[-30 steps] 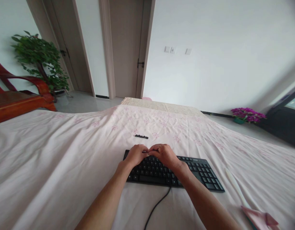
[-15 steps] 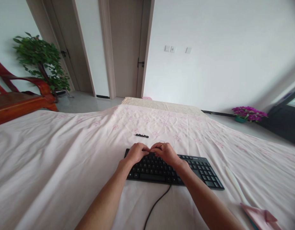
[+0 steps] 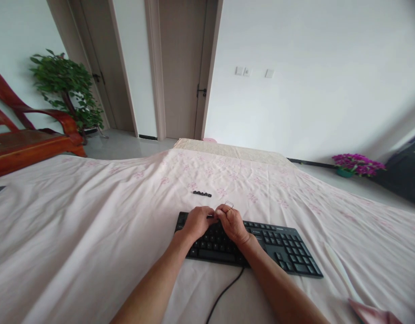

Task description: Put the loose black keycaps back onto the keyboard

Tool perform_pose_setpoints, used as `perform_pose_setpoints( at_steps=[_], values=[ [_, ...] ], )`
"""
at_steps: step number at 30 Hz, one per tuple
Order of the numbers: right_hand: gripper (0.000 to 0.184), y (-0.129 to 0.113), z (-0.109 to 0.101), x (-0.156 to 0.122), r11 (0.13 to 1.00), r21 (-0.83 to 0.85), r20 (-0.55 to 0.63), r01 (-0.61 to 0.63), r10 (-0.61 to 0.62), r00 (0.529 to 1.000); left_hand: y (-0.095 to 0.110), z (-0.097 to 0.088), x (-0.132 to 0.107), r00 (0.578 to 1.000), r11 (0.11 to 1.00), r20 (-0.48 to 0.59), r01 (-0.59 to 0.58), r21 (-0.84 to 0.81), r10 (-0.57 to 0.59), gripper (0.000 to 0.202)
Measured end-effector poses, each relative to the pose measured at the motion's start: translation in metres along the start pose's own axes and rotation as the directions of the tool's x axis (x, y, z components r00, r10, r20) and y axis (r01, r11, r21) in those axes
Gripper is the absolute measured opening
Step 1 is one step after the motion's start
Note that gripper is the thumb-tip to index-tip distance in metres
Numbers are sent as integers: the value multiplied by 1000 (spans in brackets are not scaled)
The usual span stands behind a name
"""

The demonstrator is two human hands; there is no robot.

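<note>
A black keyboard point(image 3: 220, 256) lies on the pale flowered cloth, its cable running toward me. Both hands are over its upper left part, fingertips meeting. My right hand point(image 3: 230, 222) is closed around a wire keycap puller point(image 3: 229, 204), whose thin loop sticks out past the knuckles. My left hand point(image 3: 198, 221) is closed too, thumb and fingers pinched together against the right fingertips; whatever it holds is hidden. Just beyond the keyboard, several loose black keycaps point(image 3: 202, 194) stand in a short row.
A brush-like thing with a pale handle point(image 3: 338, 265) and a pink cloth point(image 3: 372, 312) lie to the right. The flowered cloth point(image 3: 92, 234) has folds. Farther off are a wooden chair point(image 3: 35, 144), a green plant point(image 3: 65, 85) and purple flowers point(image 3: 357, 164).
The view has shifted slightly, so everything sits a little lower and to the right. My right hand has turned, its fingers curled tighter; the puller's loop shows more plainly beyond it.
</note>
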State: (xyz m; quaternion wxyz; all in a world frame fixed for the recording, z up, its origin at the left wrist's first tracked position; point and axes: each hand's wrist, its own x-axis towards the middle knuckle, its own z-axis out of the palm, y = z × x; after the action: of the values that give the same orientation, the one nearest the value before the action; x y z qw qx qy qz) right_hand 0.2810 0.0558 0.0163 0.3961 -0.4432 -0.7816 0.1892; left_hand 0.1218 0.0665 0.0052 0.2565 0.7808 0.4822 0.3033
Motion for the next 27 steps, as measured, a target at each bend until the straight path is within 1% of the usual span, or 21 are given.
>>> perform_pose_setpoints(
  at_steps=[5,7,9,12,14,15,17,18,19,20,21,22,23,24,25,26,27],
  values=[
    [27,1,-3,-6,996,31,-109,80,-76,991,6,-2,-2,997,991,-14,-82,-110,81,18],
    [28,0,-4,-6,993,24,-145,112,-108,984,7,-3,-1,995,981,-36,-95,-167,90,18],
    [26,-3,-6,-5,983,-23,-119,185,-186,975,8,-4,0,996,971,-62,-75,-226,62,17],
    [20,-10,-8,-1,933,-114,-14,340,-344,939,6,-6,2,995,945,-99,-5,-328,-29,18],
    [21,-16,-10,3,912,-123,21,390,-391,920,4,-6,3,988,931,-133,28,-365,-81,23],
    [24,-19,-10,4,920,-108,16,377,-377,926,4,-7,4,985,928,-143,39,-372,-98,24],
    [28,-23,-9,7,951,-60,-12,305,-306,952,2,-7,5,984,928,-139,57,-369,-115,25],
    [30,-25,-9,9,961,-40,-12,275,-276,961,1,-7,6,984,933,-130,66,-354,-119,25],
    [30,-26,-8,10,962,-27,9,271,-271,963,0,-7,7,984,942,-125,77,-328,-124,23],
    [30,-26,-8,11,954,-22,53,299,-297,953,-1,-7,8,984,951,-125,83,-297,-125,20],
    [30,-26,-8,13,937,-19,109,348,-344,933,-2,-7,9,984,959,-127,84,-271,-122,19],
    [29,-26,-8,14,920,-15,162,392,-384,909,-4,-6,10,985,962,-122,85,-261,-120,18],
    [29,-25,-8,16,911,-14,189,413,-403,896,-6,-5,11,986,958,-112,85,-274,-120,19],
    [29,-23,-9,18,916,-18,177,400,-391,903,-7,-4,12,987,947,-100,89,-308,-126,22],
    [29,-22,-10,21,935,-29,127,354,-348,929,-9,-3,13,987,930,-86,98,-354,-136,27],
    [30,-20,-12,23,958,-44,52,282,-280,959,-11,-1,14,986,910,-75,110,-400,-152,33],
    [31,-17,-14,26,977,-63,-21,205,-207,978,-13,1,14,983,890,-71,122,-439,-170,38]
  ],
)
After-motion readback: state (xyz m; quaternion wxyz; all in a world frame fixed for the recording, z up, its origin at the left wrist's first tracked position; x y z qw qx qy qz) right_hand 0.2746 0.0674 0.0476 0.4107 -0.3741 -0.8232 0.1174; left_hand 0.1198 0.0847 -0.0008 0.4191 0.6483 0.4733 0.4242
